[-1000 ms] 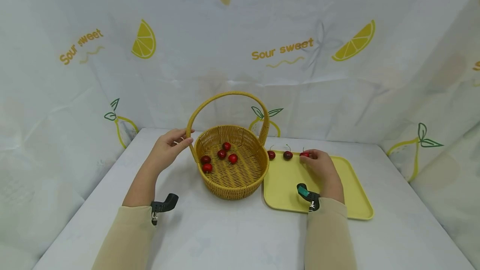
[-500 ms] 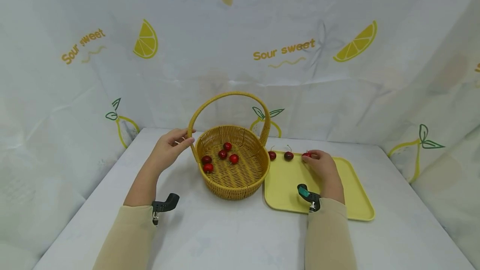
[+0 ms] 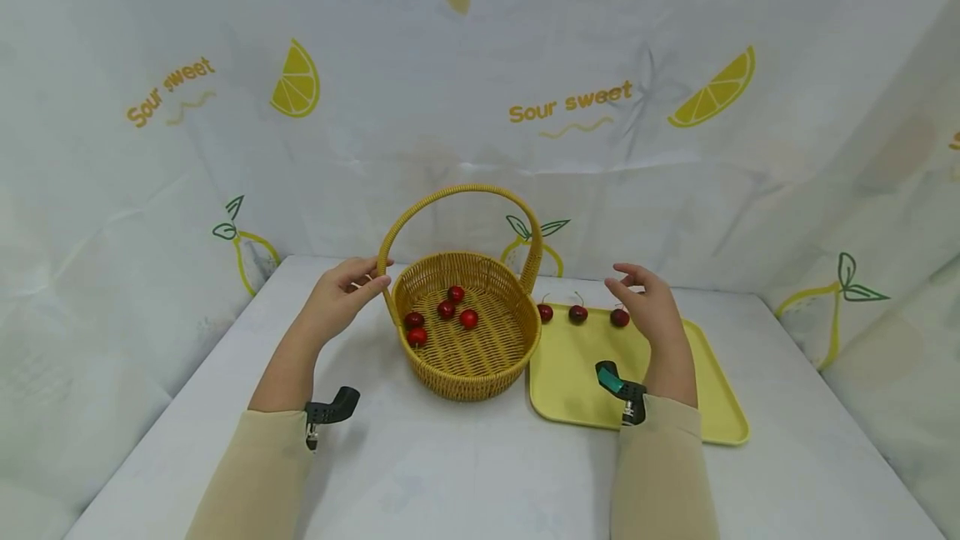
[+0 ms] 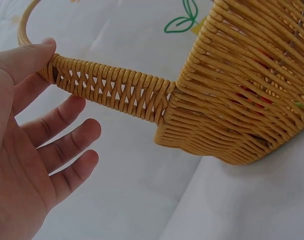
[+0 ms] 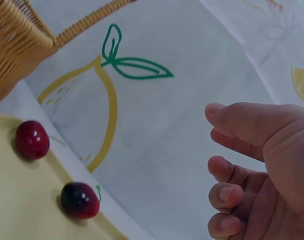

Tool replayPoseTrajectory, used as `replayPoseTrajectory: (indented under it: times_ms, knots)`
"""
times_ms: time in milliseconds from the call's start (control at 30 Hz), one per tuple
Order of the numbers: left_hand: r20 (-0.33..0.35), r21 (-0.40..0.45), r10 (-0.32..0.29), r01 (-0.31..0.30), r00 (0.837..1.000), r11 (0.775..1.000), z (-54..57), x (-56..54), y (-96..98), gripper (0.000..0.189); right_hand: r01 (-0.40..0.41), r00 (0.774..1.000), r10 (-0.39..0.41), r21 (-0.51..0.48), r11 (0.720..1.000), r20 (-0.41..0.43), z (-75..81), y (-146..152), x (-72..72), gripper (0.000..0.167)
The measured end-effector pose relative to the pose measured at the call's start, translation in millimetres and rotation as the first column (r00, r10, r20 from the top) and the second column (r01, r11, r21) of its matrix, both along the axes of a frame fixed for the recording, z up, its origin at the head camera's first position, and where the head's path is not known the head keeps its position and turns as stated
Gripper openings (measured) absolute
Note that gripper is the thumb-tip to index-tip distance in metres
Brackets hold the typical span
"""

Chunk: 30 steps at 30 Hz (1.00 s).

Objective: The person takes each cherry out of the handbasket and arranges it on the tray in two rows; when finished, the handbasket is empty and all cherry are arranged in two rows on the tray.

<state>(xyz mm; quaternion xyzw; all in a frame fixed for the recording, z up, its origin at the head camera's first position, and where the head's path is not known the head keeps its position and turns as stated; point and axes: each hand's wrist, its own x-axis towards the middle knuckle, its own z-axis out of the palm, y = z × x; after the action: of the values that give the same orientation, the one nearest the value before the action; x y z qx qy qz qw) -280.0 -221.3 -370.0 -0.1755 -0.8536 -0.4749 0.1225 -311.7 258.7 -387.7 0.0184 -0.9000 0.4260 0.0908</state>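
My left hand [image 3: 337,297] pinches the lower left part of the arched handle [image 4: 109,80] between thumb and index finger. That handle belongs to a round brown wicker basket [image 3: 467,388], upright on the table. Several red cherries [image 3: 446,309] lie inside, mostly toward its left and back. To the basket's right is a yellow tray [image 3: 573,382] with three stemmed cherries along its back edge: a left one [image 5: 33,140], a middle one [image 5: 80,200] and a right one [image 3: 619,317]. Over this last cherry my right hand [image 3: 651,307] is raised, fingers loosely bent, holding nothing.
A white cloth [image 3: 420,90] printed with lemons and "Sour sweet" hangs behind and along both sides of the white table [image 3: 465,473]. The tray's left edge sits close against the basket.
My right hand has let go of the right cherry and risen above the tray, leaving the cherry on the tray's back edge. My left hand stays on the basket handle.
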Motion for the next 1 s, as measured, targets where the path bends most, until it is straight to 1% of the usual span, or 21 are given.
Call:
replayPoseTrajectory:
  times_ms: [167, 300, 433, 600, 733, 833, 933, 1000]
  knots:
    - [-0.004, -0.004, -0.001, 0.001, 1.000, 1.000, 0.0, 0.3, 0.4, 0.033, -0.070, 0.996, 0.069, -0.018, 0.997, -0.061, 24.6, -19, 10.3, 0.060]
    - [-0.005, -0.007, 0.001, -0.001, 1.000, 1.000, 0.2, 1.1, 0.3, 0.034, -0.125, 0.990, 0.122, -0.031, 0.992, -0.073, 41.9, -36, 18.4, 0.057]
    - [0.004, -0.004, 0.003, -0.003, 1.000, 1.000, 0.9, 1.4, 0.5, 0.034, -0.179, 0.981, 0.175, -0.034, 0.983, -0.080, 53.1, -52, 23.5, 0.053]
    - [0.007, 0.006, 0.001, -0.001, 1.000, 1.000, 0.3, 1.3, 1.3, 0.034, -0.225, 0.970, 0.217, -0.069, 0.972, -0.108, 59.3, -69, 27.3, 0.046]
    - [0.011, 0.006, 0.008, -0.008, 1.000, 1.000, 0.3, 1.8, 2.3, 0.034, -0.251, 0.959, 0.230, -0.119, 0.961, -0.164, 60.9, -80, 28.6, 0.038]
    - [0.019, 0.009, 0.017, -0.017, 1.000, 1.000, 2.7, 3.9, 4.6, 0.034, -0.289, 0.945, 0.255, -0.161, 0.944, -0.204, 61.2, -87, 28.4, 0.034]
    - [0.024, 0.009, 0.016, -0.016, 1.000, 1.000, 14.4, 14.4, 10.2, 0.034, -0.329, 0.931, 0.288, -0.171, 0.929, -0.224, 59.6, -95, 27.0, 0.030]
    - [0.022, 0.006, 0.010, -0.010, 1.000, 1.000, 22.7, 22.1, 13.6, 0.033, -0.349, 0.924, 0.311, -0.164, 0.922, -0.221, 58.2, -101, 26.6, 0.029]
